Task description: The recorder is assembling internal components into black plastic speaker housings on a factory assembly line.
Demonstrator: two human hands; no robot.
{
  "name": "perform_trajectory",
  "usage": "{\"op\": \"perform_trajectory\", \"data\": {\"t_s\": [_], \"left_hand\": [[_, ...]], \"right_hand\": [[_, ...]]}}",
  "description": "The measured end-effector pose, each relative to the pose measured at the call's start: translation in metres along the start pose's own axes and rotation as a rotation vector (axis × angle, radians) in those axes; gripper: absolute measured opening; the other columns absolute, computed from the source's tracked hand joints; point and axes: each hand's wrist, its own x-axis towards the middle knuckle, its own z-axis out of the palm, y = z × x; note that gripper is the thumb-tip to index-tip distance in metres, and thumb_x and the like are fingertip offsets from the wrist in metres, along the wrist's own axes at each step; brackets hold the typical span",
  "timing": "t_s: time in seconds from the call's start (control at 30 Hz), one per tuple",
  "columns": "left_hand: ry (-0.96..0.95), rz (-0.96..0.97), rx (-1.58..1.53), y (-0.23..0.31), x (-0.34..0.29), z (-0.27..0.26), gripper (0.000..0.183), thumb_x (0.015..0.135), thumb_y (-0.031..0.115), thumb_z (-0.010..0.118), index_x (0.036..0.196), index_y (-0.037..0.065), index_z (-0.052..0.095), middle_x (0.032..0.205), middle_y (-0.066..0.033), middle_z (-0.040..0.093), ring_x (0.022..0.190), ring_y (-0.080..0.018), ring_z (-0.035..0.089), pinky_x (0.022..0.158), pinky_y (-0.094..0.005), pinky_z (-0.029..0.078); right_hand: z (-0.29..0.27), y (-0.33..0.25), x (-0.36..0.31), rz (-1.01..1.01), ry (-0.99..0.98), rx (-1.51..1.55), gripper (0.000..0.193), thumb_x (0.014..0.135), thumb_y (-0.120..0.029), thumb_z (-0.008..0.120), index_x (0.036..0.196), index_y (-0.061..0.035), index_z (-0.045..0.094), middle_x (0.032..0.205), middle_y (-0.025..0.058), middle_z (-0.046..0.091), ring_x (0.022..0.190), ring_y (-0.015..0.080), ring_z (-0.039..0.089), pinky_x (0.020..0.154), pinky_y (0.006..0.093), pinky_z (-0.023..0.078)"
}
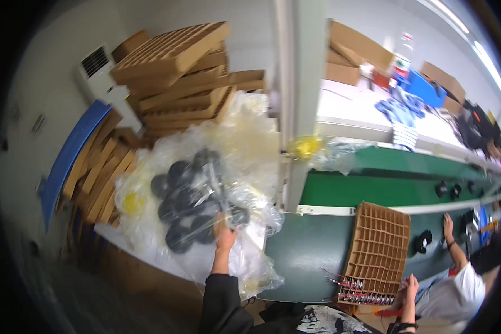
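Note:
My left hand (225, 235) is at a clear plastic bag (245, 253), its fingers closed on the film. Inside the bag lie several dark, rounded parts (186, 203), blurred by the plastic over them. My right hand (411, 288) is beside the lower right edge of a brown cardboard divider tray (379, 239), fingers curled; whatever they hold is hidden. Small shiny parts with thin red wires (364, 298) fill the tray's nearest cells, and some wires stick out over its left side.
Divider trays (175, 67) are stacked behind the bag, and more cardboard (103, 183) leans at left. A co-worker's hand (448, 227) rests on the green bench (306, 256) near a black part (423, 241). Beyond runs a green belt (339, 189); a post (295, 100) stands mid-view.

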Motion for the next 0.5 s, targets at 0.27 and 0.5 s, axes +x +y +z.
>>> {"op": "perform_trajectory", "data": {"t_s": [0.27, 0.5], "left_hand": [[0.125, 0.423, 0.055, -0.013, -0.008, -0.028, 0.053, 0.083, 0.033, 0.060, 0.124, 0.000, 0.050, 0.122, -0.0237, 0.052, 0.113, -0.0370, 0.047, 0.098, -0.0446, 0.035], [-0.172, 0.536, 0.229, 0.078, 0.003, -0.061, 0.052, 0.093, 0.039, 0.048, 0.125, -0.001, 0.050, 0.128, -0.0225, 0.050, 0.116, -0.0316, 0.051, 0.094, -0.0372, 0.042]], "right_hand": [[0.057, -0.047, -0.028, 0.051, 0.042, -0.350, 0.029, 0.090, -0.031, 0.058, 0.089, -0.0023, 0.063, 0.074, 0.0031, 0.063, 0.065, 0.0112, 0.059, 0.059, 0.0254, 0.048], [0.055, -0.033, -0.023, 0.006, 0.021, -0.194, 0.030, 0.090, -0.028, 0.060, 0.093, 0.0010, 0.064, 0.081, 0.0058, 0.066, 0.071, 0.0121, 0.062, 0.061, 0.0252, 0.050]]}}
